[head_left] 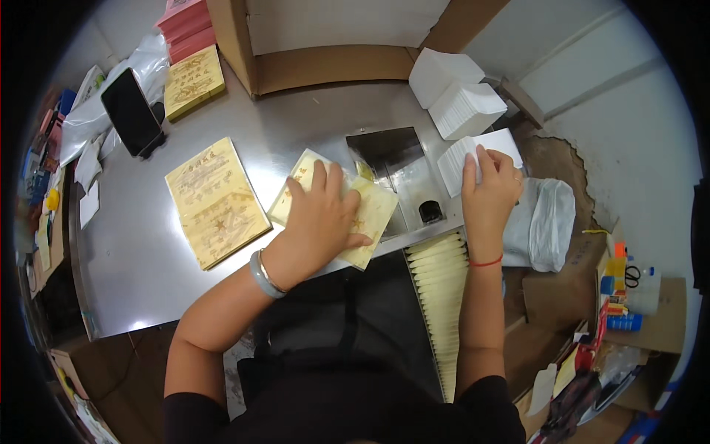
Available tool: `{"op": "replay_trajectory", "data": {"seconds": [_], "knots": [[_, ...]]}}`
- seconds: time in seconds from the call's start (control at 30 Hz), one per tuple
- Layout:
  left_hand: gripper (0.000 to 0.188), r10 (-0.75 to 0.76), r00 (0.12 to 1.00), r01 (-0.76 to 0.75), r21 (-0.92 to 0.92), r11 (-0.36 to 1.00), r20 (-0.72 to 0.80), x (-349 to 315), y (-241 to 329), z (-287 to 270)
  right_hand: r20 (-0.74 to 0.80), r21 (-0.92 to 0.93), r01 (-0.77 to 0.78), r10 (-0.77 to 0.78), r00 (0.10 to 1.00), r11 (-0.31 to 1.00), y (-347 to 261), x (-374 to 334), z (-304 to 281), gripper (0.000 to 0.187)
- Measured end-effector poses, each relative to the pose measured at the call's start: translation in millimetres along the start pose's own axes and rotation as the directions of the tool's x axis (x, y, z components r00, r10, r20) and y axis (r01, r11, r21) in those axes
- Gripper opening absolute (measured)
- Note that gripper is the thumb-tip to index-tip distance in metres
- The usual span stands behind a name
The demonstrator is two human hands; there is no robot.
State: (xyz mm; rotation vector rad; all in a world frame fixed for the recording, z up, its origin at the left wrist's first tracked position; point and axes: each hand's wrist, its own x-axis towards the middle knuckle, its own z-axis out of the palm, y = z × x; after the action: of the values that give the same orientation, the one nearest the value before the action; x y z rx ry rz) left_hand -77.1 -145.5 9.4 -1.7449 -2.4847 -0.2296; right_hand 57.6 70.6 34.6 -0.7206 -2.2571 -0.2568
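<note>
Left hand (325, 214) lies flat, fingers spread, on a yellow paper packet (370, 214) at frame centre; right hand (488, 185) fingers a white card stack (458, 159) — both likely light, thin, flexible — best lifted by an edge.

The light is bright and even, probably from above. The steel counter (296, 140) shows soft glare at the upper centre and a small hot spot at the lower left. Shadows are weak. Straight edges bend near the rim, the corners are black, and the far right looks slightly soft.
</note>
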Motion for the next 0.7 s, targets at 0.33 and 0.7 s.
{"op": "replay_trajectory", "data": {"seconds": [0.33, 0.7], "knots": [[0.022, -0.198, 0.970, 0.140, -0.335, 0.932, -0.144, -44.6, 21.6, 10.9, 0.100, 0.314, 0.000, -0.033, 0.994, 0.950, 35.8, 20.5, -3.7, 0.023], [0.068, -0.102, 0.995, 0.068, -0.665, 0.744, -0.012, -31.8, 10.0, -1.8, 0.395, 0.471, 0.264, -0.469, 0.790, 0.842, -88.8, -68.4, 3.6, 0.022]]}}
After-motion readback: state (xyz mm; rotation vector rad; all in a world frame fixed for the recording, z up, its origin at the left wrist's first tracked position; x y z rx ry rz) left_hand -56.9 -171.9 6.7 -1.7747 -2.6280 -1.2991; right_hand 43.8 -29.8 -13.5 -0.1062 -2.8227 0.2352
